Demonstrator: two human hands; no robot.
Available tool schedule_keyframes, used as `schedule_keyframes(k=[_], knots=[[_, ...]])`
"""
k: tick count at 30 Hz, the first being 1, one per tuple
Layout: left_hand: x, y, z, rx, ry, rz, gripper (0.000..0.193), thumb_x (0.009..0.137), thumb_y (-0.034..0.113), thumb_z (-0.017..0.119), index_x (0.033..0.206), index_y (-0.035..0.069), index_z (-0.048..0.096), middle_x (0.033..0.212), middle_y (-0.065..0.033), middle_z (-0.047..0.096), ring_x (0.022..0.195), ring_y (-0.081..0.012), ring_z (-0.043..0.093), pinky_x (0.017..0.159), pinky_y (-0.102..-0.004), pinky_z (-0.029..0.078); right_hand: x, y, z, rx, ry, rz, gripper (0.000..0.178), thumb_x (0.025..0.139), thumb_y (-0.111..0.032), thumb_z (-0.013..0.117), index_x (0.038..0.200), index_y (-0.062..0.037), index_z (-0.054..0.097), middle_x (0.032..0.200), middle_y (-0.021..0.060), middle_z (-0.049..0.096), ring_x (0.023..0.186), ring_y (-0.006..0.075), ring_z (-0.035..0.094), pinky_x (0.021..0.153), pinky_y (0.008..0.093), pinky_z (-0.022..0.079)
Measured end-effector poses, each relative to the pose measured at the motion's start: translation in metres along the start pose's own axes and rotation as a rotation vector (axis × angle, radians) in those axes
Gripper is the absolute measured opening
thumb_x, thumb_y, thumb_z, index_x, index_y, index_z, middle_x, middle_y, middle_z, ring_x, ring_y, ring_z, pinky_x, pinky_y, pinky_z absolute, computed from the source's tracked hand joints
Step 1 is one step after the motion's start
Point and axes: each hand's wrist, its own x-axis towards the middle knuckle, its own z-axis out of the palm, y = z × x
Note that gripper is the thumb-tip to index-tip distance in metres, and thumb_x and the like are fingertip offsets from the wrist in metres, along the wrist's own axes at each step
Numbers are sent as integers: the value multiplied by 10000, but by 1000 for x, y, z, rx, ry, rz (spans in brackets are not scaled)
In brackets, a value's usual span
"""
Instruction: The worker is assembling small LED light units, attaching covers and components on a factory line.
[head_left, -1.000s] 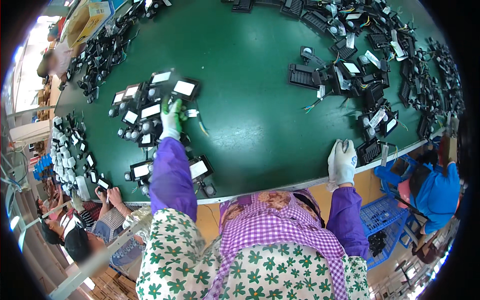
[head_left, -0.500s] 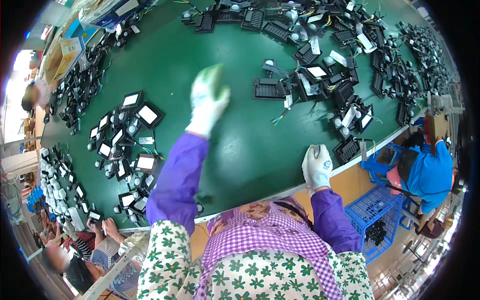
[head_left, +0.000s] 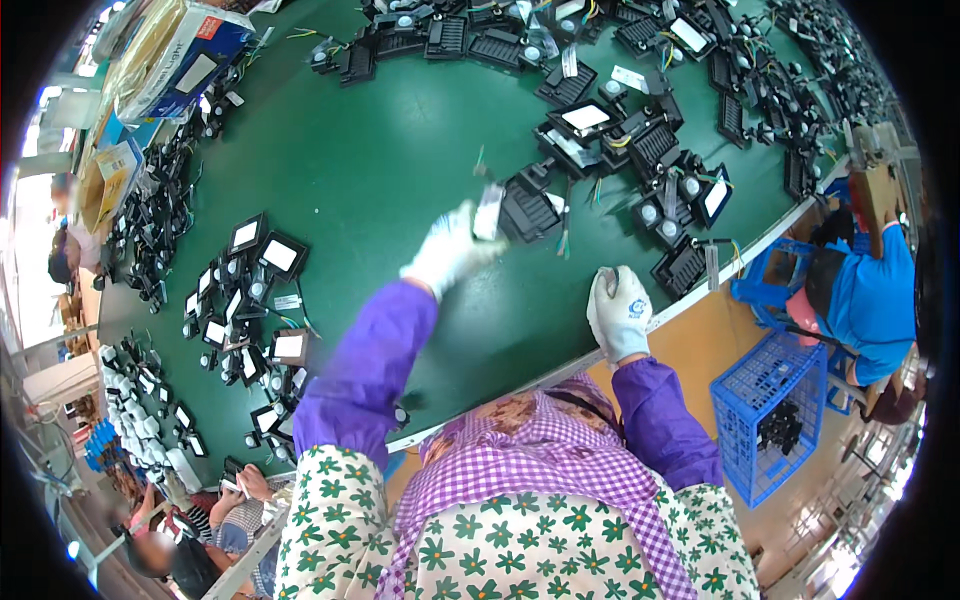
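The left hand point(head_left: 450, 250) pinches a small white tag point(head_left: 489, 211) beside a black lamp point(head_left: 528, 208) on the green table point(head_left: 380, 170). The right hand point(head_left: 618, 312) rests open at the table's edge, lamps crowding beyond.

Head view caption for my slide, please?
Gloved left hand reaches a black floodlight housing; right hand rests on green table.

I stood in a factory assembly hall: black floodlight housings point(head_left: 655, 140) lay in batches across the long green worktable point(head_left: 380, 170), blue crates point(head_left: 765, 415) beside it.
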Motion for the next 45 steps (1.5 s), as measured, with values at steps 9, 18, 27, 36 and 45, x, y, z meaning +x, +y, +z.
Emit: schedule_keyframes(k=[9,18,27,36,45], knots=[[-89,28,83,-104,256,24,588,806,434,752,1211,39,593,1157,-199,622,1023,-365,633,893,-418,512,18,-56,-36,165,-65,-33,237,935,-277,565,945,-42,596,927,200,667,900,403,645,784,463,504],[-89,30,115,259,306,409,438,855,227,659,1270,101,598,1234,-126,604,1135,-329,571,967,-471,451,46,-82,12,-211,-185,-382,201,932,-290,572,988,-98,573,928,143,658,876,354,657,766,470,527],[-118,-11,145,179,493,552,611,775,141,679,1373,155,556,1316,-130,534,1161,-329,541,992,-454,447,52,-74,4,6,-257,-202,260,918,-299,584,1036,-68,601,1004,166,680,934,378,661,816,444,525],[-92,66,33,548,-258,535,429,848,226,663,1252,100,589,1021,-162,640,882,-339,675,763,-438,544,25,25,-8,-244,-25,-26,300,949,-382,571,1047,-99,599,1011,154,673,980,363,649,799,497,499],[-92,11,24,-1230,-203,-66,293,1005,199,608,1187,-19,535,821,-92,637,526,-121,586,411,-258,484,-2,13,-14,-311,26,-37,370,884,-397,662,1124,-128,581,1089,121,620,1053,344,594,811,528,488]])
